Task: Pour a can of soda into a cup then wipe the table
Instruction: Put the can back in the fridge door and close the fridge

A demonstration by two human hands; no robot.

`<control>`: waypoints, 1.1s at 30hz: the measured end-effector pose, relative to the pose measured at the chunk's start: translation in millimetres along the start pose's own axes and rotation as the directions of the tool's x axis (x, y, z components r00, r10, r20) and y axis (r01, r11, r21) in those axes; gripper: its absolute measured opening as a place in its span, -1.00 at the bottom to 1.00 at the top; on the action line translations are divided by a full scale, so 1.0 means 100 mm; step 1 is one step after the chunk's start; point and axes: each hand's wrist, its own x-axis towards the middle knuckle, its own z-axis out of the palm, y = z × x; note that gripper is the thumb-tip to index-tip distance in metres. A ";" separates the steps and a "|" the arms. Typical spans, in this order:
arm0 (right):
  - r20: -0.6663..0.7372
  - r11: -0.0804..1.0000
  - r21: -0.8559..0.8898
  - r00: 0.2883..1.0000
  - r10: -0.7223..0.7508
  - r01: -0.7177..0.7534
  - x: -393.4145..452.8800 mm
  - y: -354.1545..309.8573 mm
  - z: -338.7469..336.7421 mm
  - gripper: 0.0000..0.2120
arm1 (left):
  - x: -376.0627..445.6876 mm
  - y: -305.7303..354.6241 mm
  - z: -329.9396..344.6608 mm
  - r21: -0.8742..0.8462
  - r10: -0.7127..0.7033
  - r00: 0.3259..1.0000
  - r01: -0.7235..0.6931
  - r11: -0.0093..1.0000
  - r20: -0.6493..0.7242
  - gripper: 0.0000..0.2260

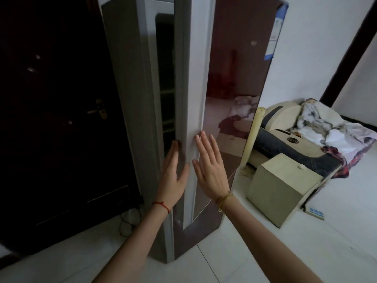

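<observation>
A person stands at a tall fridge (234, 78). Its door (195, 99) is open a crack, and dark shelves show in the gap. The left hand (172, 176) lies flat with straight fingers, fingertips at the door's left edge. The right hand (210, 168) presses flat on the front of the door, fingers spread. Neither grip holds anything. No can or cup shows. A dark room door (51, 119) is on the left. A box (281, 186) sits on the floor (265, 252) to the right.
</observation>
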 end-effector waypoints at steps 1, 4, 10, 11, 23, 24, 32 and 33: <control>0.011 1.000 0.002 1.000 -0.018 0.018 0.09 -0.01 0.06 -0.46 | 0.04 -0.04 -0.03 0.001 -0.010 1.000 0.010 1.000 -0.011 -0.42; 0.049 0.998 0.004 0.997 -0.066 0.066 0.32 -0.01 0.27 -0.45 | 0.17 -0.17 -0.11 0.019 -0.059 0.997 0.061 0.998 -0.054 -0.43; 0.100 0.992 0.041 0.987 -0.123 0.119 0.71 0.00 0.64 -0.43 | 0.51 -0.48 -0.32 0.133 -0.095 0.987 0.113 0.985 -0.133 -0.46; 0.106 0.992 0.048 0.987 -0.123 0.119 0.76 0.00 0.69 -0.43 | 0.56 -0.53 -0.35 0.146 -0.089 0.986 0.109 0.983 -0.139 -0.46; 0.082 0.990 0.053 0.987 -0.137 0.133 0.99 0.01 1.00 -0.42 | 0.73 -0.74 -0.44 0.322 -0.036 0.984 0.091 0.942 -0.175 -0.45; 0.082 0.989 0.063 0.987 -0.137 0.132 0.98 0.01 0.98 -0.42 | 0.72 -0.74 -0.45 0.326 -0.032 0.984 0.089 0.941 -0.177 -0.44; 0.089 0.980 0.165 0.988 -0.129 0.113 0.86 0.06 0.75 -0.44 | 0.50 -0.71 -0.58 0.337 -0.030 0.983 0.091 0.937 -0.184 -0.40; 0.096 0.982 0.159 0.988 -0.118 0.102 0.82 0.07 0.72 -0.44 | 0.45 -0.70 -0.60 0.347 -0.027 0.984 0.088 0.934 -0.175 -0.40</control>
